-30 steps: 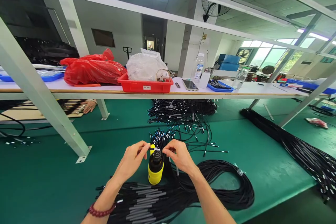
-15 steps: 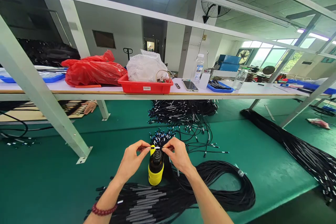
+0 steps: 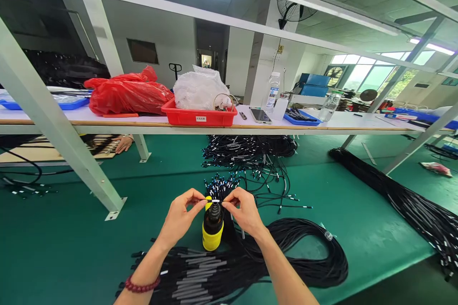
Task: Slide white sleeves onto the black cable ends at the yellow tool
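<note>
One thin black cable [image 3: 209, 201] with one white sleeve [image 3: 215, 201] is stretched level between two hands, just over the tip of a tool; whether it touches that tip I cannot tell. The left hand [image 3: 182, 212] pinches it on one side of the sleeve between thumb and forefinger, and the right hand [image 3: 244, 210] pinches it likewise on the other. One beaded bracelet [image 3: 142, 287] circles the left wrist. The single yellow-and-black tool [image 3: 212, 238] stands upright on the green table [image 3: 89, 248], its ribbed black end uppermost.

Around it lie black cables, too many to count: one bundle with grey sleeves [image 3: 200, 276] nearest the person, one looped coil [image 3: 322, 274] to the right, one cluster of cable tips [image 3: 220, 185] just behind the tool, one larger pile [image 3: 246, 152] farther back, and one long bundle [image 3: 375, 178] at far right.

Above, the white shelf [image 3: 150, 125] carries one red bag [image 3: 129, 97], one red tray [image 3: 200, 118] with clear plastic, one phone [image 3: 260, 115], one labelled bottle [image 3: 273, 93], one white bottle [image 3: 280, 108] and one clear container [image 3: 329, 106]. One hand of another person [image 3: 123, 144] shows at left.
</note>
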Action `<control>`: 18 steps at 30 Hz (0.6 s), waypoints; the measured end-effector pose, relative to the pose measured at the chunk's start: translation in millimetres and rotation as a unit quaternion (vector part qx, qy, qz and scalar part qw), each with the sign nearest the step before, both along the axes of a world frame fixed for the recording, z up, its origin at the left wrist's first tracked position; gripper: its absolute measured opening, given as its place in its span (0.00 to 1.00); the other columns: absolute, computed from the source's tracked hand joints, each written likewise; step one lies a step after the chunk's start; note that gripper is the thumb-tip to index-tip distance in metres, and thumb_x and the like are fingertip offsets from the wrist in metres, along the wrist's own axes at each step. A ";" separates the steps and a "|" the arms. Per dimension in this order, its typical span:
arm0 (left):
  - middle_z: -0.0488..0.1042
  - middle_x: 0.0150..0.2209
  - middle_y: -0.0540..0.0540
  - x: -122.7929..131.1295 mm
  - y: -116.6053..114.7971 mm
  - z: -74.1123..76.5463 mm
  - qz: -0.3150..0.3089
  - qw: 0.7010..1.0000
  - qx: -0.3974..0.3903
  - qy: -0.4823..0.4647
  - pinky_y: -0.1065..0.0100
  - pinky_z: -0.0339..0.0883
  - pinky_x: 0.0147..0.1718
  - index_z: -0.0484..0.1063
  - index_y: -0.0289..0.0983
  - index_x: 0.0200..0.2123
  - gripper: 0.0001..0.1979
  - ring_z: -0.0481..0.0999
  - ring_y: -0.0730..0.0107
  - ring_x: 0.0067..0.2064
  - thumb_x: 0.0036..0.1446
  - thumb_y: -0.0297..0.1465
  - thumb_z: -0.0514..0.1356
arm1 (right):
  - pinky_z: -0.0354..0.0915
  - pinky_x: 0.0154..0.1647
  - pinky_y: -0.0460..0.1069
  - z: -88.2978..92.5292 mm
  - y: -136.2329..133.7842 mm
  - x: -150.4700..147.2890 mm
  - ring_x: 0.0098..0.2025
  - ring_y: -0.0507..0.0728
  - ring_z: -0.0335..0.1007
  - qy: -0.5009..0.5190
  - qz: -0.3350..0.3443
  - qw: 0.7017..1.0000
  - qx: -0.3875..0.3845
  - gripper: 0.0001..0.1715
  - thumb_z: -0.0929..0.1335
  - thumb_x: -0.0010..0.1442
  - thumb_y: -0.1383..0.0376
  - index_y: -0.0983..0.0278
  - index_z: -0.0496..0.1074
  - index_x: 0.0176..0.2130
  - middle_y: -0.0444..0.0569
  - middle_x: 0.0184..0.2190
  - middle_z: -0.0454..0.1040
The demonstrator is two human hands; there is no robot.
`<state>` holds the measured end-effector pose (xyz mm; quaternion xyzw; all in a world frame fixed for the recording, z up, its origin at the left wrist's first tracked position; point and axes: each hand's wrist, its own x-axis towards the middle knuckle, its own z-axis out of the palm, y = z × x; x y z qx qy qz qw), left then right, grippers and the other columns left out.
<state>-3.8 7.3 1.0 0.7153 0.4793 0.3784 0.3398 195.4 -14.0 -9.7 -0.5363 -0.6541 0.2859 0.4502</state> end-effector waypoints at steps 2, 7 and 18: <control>0.72 0.29 0.50 0.3 -0.8 1.5 -0.001 1.000 0.001 -0.001 0.70 0.65 0.34 0.68 0.38 0.30 0.13 0.71 0.67 0.33 0.58 0.42 0.56 | 0.63 0.31 0.44 0.1 -0.6 1.1 0.30 0.51 0.68 0.008 0.005 1.000 -0.006 0.04 0.70 0.56 0.70 0.65 0.74 0.28 0.45 0.28 0.73; 0.65 0.22 0.54 0.2 -10.1 7.7 0.004 1.000 0.001 0.030 0.71 0.55 0.26 0.63 0.39 0.24 0.19 0.62 0.72 0.25 0.63 0.44 0.51 | 0.61 0.29 0.44 4.9 -6.8 6.1 0.28 0.51 0.66 0.016 0.066 0.997 -0.041 0.10 0.68 0.60 0.65 0.64 0.75 0.28 0.44 0.25 0.73; 0.60 0.22 0.55 2.7 -35.4 12.0 -0.032 0.998 -0.029 0.041 0.71 0.53 0.28 0.59 0.39 0.23 0.21 0.59 0.72 0.25 0.65 0.44 0.47 | 0.54 0.25 0.44 14.2 -25.3 11.6 0.24 0.49 0.57 0.065 0.159 0.979 -0.109 0.14 0.64 0.63 0.60 0.65 0.71 0.29 0.41 0.23 0.65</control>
